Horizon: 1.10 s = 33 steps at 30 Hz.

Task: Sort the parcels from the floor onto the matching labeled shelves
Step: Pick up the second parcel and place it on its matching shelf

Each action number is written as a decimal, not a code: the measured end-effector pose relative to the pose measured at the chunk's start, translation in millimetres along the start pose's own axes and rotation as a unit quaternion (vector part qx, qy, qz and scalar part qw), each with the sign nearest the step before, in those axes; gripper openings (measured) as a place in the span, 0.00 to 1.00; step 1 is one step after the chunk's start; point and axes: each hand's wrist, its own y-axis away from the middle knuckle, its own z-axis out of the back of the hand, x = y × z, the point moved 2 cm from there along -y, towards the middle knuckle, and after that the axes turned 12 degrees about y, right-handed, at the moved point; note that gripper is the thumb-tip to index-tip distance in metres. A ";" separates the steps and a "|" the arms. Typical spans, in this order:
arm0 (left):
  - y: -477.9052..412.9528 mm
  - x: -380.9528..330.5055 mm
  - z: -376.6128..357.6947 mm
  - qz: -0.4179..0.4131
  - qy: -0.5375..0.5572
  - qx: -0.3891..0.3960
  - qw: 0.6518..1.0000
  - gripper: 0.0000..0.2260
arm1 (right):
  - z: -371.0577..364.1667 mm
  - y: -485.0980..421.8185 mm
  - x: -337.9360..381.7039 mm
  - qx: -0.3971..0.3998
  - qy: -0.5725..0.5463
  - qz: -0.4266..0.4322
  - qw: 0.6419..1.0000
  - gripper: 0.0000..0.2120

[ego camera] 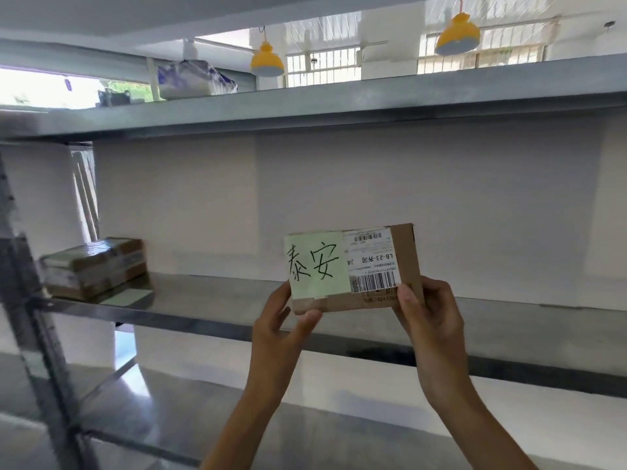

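I hold a small brown cardboard parcel (405, 262) upright in front of the middle metal shelf (210, 300). A pale green note with two handwritten black characters covers its left half, and a white shipping label with barcodes sits upside down beside it. My left hand (281, 329) pinches the parcel's lower left corner. My right hand (429, 317) grips its lower right edge. The parcel's bottom edge hangs just above the shelf surface.
A stack of taped brown parcels (95, 266) lies at the shelf's left end, with a pale green label (127, 296) flat in front of it. The upper shelf (305, 106) carries a plastic-wrapped bundle (193, 78). A grey upright post (37, 334) stands at left. Lower shelves are below.
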 end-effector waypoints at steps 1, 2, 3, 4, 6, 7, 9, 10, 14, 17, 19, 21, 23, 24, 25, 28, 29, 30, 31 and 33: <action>-0.1 -3.3 16.7 -0.003 -0.008 -0.007 1.000 0.30 | -15.3 6.6 0.8 -0.001 -0.004 0.000 1.000 0.19; 0.3 -6.3 31.9 -0.005 -0.016 -0.014 1.000 0.28 | -29.9 12.7 1.5 -0.001 -0.007 -0.001 1.000 0.18; 0.9 -8.6 46.5 -0.006 -0.023 -0.023 0.999 0.24 | -43.9 18.6 2.2 -0.001 -0.007 -0.002 1.000 0.17; 2.1 -11.2 61.0 -0.007 -0.025 -0.029 0.999 0.21 | -57.8 24.4 2.5 0.001 -0.008 -0.003 1.000 0.17; 5.0 -17.2 87.7 -0.006 -0.025 -0.036 0.999 0.19 | -83.7 35.5 3.6 0.005 -0.008 -0.011 1.000 0.18; 6.2 -19.3 100.1 -0.005 -0.027 -0.038 0.999 0.18 | -95.6 41.2 4.1 0.007 -0.012 -0.014 1.000 0.18; 7.2 -20.9 123.6 -0.002 -0.035 -0.046 0.998 0.18 | -117.4 52.1 4.7 0.009 -0.017 -0.018 1.000 0.20; 7.2 -21.4 134.4 0.000 -0.039 -0.050 0.998 0.18 | -127.1 57.0 5.4 0.012 -0.018 -0.020 1.000 0.21; 5.7 -22.7 170.3 0.004 -0.050 -0.066 0.997 0.17 | -158.2 68.5 7.3 0.040 -0.002 -0.025 0.999 0.23; 2.6 -19.2 192.9 0.010 -0.043 -0.079 0.996 0.16 | -176.5 71.8 4.9 0.067 0.025 -0.032 0.997 0.21; -0.4 -17.2 204.6 0.013 -0.041 -0.085 0.995 0.18 | -188.0 72.3 0.9 0.076 0.030 -0.036 0.996 0.21; -4.0 -16.1 214.2 0.016 -0.039 -0.084 0.996 0.19 | -199.8 70.2 -2.7 0.082 0.038 -0.037 0.995 0.21; -9.4 -14.4 224.1 0.020 -0.038 -0.082 0.996 0.20 | -212.7 67.1 -5.4 0.087 0.045 -0.038 0.994 0.21; -13.5 -12.8 230.8 0.020 -0.039 -0.082 0.996 0.20 | -220.6 65.1 -7.1 0.093 0.047 -0.038 0.994 0.21; -18.2 -11.1 237.4 0.019 -0.038 -0.082 0.996 0.20 | -228.4 62.1 -9.0 0.101 0.048 -0.036 0.993 0.21; -37.0 -5.7 257.4 0.019 -0.043 -0.077 0.996 0.20 | -249.7 50.8 -16.8 0.123 0.046 -0.032 0.991 0.21; -44.2 -4.4 263.4 0.017 -0.047 -0.071 0.996 0.20 | -255.5 46.1 -19.2 0.129 0.046 -0.029 0.990 0.21; -52.3 -3.2 268.4 0.015 -0.050 -0.066 0.996 0.20 | -260.6 40.3 -21.5 0.134 0.046 -0.023 0.990 0.21; -61.3 -1.5 272.7 0.016 -0.051 -0.063 0.997 0.20 | -265.2 34.0 -23.2 0.139 0.047 -0.018 0.989 0.22; -80.1 3.5 278.4 0.018 -0.046 -0.052 0.997 0.20 | -273.4 19.4 -25.3 0.141 0.048 -0.005 0.989 0.22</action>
